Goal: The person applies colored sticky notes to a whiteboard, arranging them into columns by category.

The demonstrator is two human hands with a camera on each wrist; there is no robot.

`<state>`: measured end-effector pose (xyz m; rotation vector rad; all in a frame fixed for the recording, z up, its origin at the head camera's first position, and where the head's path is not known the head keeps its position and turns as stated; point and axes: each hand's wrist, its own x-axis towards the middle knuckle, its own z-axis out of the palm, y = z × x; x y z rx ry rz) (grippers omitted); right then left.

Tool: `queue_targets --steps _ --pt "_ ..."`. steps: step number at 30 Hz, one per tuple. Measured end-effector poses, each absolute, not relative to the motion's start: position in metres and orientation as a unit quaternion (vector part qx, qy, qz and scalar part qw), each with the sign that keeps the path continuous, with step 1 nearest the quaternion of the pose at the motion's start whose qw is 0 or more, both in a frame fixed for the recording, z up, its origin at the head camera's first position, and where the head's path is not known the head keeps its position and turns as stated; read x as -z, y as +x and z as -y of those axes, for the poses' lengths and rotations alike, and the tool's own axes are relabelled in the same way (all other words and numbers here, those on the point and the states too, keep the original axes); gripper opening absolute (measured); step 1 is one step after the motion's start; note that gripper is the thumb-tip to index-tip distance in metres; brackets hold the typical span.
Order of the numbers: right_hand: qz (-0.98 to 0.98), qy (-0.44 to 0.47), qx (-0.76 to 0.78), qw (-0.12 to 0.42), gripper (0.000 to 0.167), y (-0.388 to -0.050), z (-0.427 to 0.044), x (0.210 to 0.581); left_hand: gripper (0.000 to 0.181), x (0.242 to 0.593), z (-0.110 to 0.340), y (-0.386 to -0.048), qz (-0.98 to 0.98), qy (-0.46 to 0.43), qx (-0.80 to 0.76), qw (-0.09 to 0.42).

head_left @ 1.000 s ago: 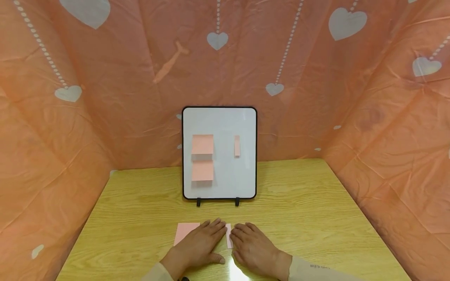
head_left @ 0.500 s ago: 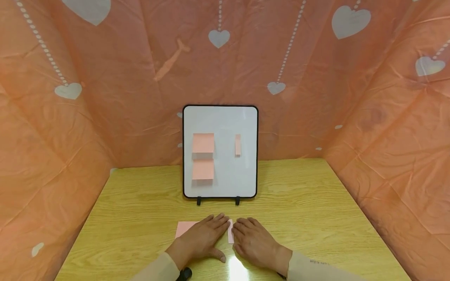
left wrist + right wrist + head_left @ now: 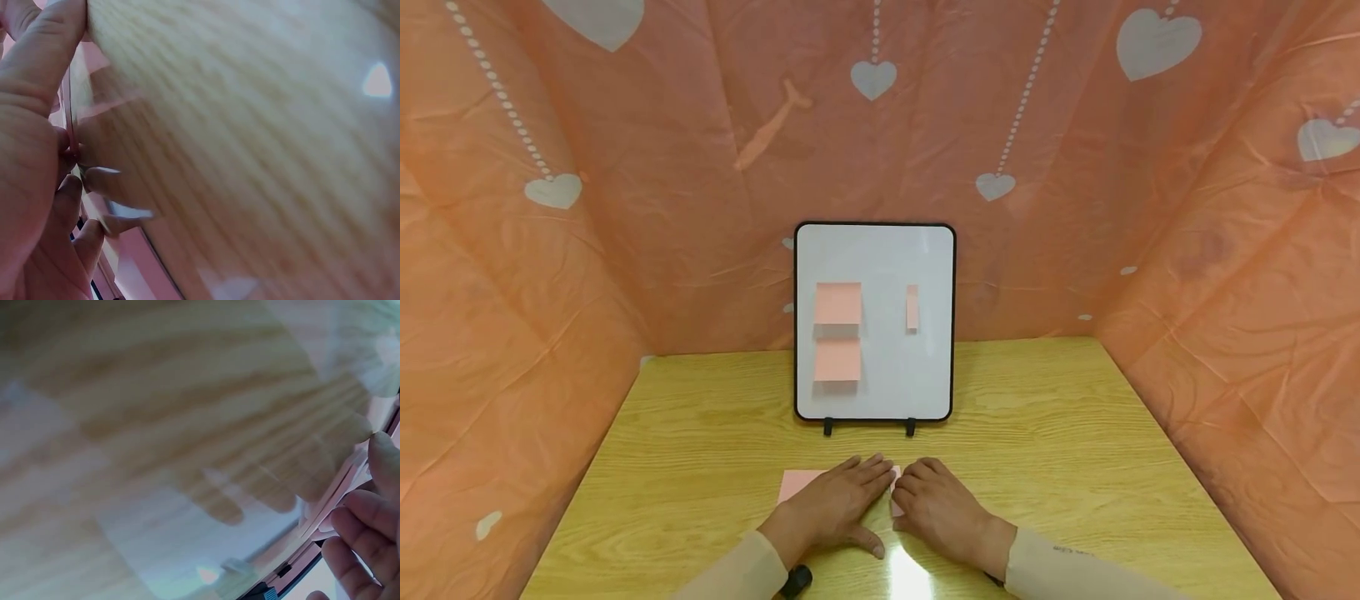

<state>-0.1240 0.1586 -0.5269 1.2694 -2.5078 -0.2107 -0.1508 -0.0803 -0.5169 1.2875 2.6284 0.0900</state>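
Observation:
My left hand (image 3: 842, 504) lies palm down on the table, fingers straight, partly covering a pink square of paper (image 3: 797, 483). Its fingertips reach the left side of a narrow pink paper strip (image 3: 896, 472). From the other side, my right hand (image 3: 942, 510) bends its fingers and thumb at the strip's right edge, covering most of it. In the right wrist view, the right fingers (image 3: 359, 540) and thumb are curled close to the thin paper edge. Whether the strip and square are joined is hidden beneath the left hand.
A white board (image 3: 883, 392) with a black frame stands behind the hands on black feet. Two pink sticky notes (image 3: 838, 303) are on its left side and a narrow pink note (image 3: 912, 308) on its right. Orange cloth (image 3: 715, 250) walls surround the wooden table (image 3: 1045, 417).
The strip and both hands have shifted slightly away from the person. The right fingers have moved in over the strip, bending more and hiding more of it.

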Motion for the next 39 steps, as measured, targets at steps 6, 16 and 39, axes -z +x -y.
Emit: queue_targets --steps 6,16,39 --pt "0.876 0.446 0.084 0.161 0.031 -0.1265 -0.1602 0.527 0.111 0.5164 0.0794 -0.1511 -0.894 0.435 -0.03 0.105" --pt "0.875 0.449 0.062 0.172 0.026 -0.1292 -0.1612 0.5285 0.111 0.5173 0.0791 -0.1512 -0.895 0.429 -0.039 0.113" --pt "0.861 0.453 0.065 0.222 0.014 -0.1288 -0.1564 0.5306 0.113 0.5229 0.0797 -0.1527 -0.898 0.421 -0.061 0.115"
